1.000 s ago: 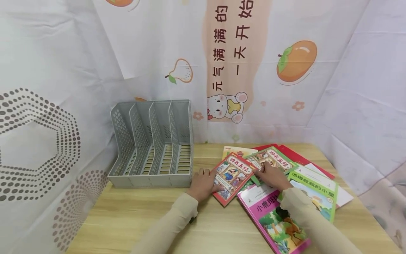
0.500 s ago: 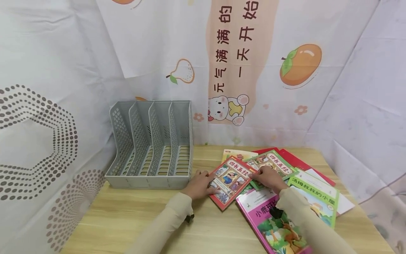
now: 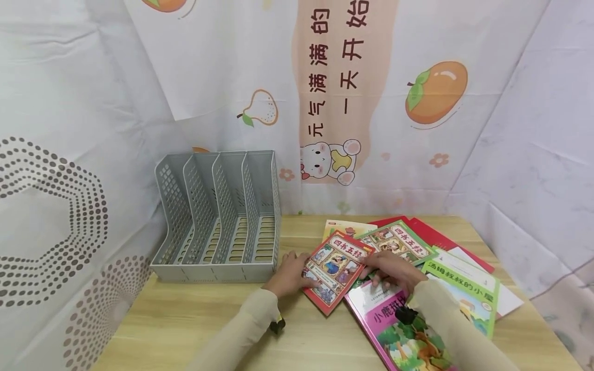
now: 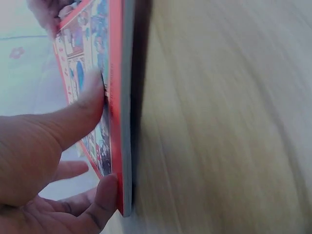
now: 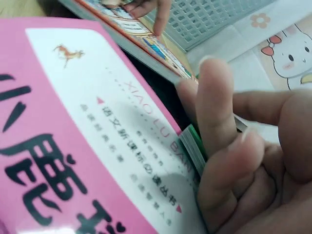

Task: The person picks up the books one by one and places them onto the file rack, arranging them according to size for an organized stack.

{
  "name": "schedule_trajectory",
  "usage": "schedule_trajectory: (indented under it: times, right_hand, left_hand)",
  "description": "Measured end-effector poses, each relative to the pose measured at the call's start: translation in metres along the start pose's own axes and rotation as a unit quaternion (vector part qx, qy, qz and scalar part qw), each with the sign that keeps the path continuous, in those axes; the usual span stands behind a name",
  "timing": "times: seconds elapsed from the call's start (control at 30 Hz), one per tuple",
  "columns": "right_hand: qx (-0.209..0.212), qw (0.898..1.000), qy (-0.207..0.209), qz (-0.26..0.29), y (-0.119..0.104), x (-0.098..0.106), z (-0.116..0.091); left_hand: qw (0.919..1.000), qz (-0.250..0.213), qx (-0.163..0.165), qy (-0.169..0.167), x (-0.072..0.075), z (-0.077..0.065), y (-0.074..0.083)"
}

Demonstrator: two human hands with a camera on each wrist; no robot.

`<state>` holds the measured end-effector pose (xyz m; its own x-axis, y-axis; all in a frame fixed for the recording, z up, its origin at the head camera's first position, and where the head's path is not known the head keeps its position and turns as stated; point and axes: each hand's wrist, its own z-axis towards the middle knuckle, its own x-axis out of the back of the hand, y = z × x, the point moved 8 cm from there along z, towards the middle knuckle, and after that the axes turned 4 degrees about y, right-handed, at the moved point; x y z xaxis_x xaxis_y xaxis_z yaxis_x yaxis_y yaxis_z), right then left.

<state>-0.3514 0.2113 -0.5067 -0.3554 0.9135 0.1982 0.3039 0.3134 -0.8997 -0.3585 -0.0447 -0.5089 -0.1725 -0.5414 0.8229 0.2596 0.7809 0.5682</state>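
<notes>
A thin red-bordered picture book (image 3: 337,269) lies at a slant between both hands, over other books. My left hand (image 3: 289,275) grips its left side; in the left wrist view the thumb (image 4: 92,92) lies over the cover and the fingers meet its edge. At the book's right edge, my right hand (image 3: 394,269) pinches it, its other fingers (image 5: 217,92) bent above the pink book. That pink book (image 5: 63,97) lies just below the right hand. A similar green-bordered book (image 3: 399,238) sits behind the right hand, partly covered.
A grey file rack (image 3: 215,272) with several upright compartments stands at the left. A green book (image 3: 464,293), red covers (image 3: 429,234) and a yellowish book (image 3: 345,226) overlap at the right and back. Printed curtains (image 3: 260,196) hang behind the wooden table (image 3: 301,345).
The right hand has slid from the red book's upper right corner down along its right edge, and its fingers have bent. The book has shifted slightly toward the person; the left hand keeps its hold.
</notes>
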Motion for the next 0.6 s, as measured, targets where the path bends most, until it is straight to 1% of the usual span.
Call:
schedule_trajectory:
  times: [0.07,0.17,0.23,0.3,0.37,0.5,0.6]
  right_hand:
    - [0.012,1.000,-0.011,-0.015,-0.002,-0.002,-0.002]
    - [0.021,1.000,-0.015,-0.010,-0.002,-0.006,-0.004]
    - [0.021,1.000,-0.007,0.005,0.000,-0.008,-0.006]
    - [0.023,1.000,0.012,0.014,0.001,-0.010,-0.008]
    - [0.033,0.999,0.028,0.004,0.001,-0.014,-0.009]
    - [0.059,0.997,0.046,-0.014,-0.002,-0.023,-0.011]
    - [0.069,0.996,0.057,0.012,-0.002,-0.024,-0.012]
  left_hand:
    - [0.9996,-0.024,0.012,0.004,0.003,0.000,-0.001]
    - [0.9987,-0.046,0.018,0.010,0.005,-0.002,-0.001]
    - [0.9987,-0.048,0.012,0.016,0.007,-0.003,0.000]
    - [0.9989,-0.041,0.002,0.022,0.009,-0.004,0.002]
    - [0.9985,-0.043,-0.005,0.032,0.012,-0.004,0.004]
    - [0.9967,-0.048,-0.015,0.063,0.020,-0.003,0.007]
    - [0.9953,-0.048,-0.021,0.081,0.025,-0.004,0.010]
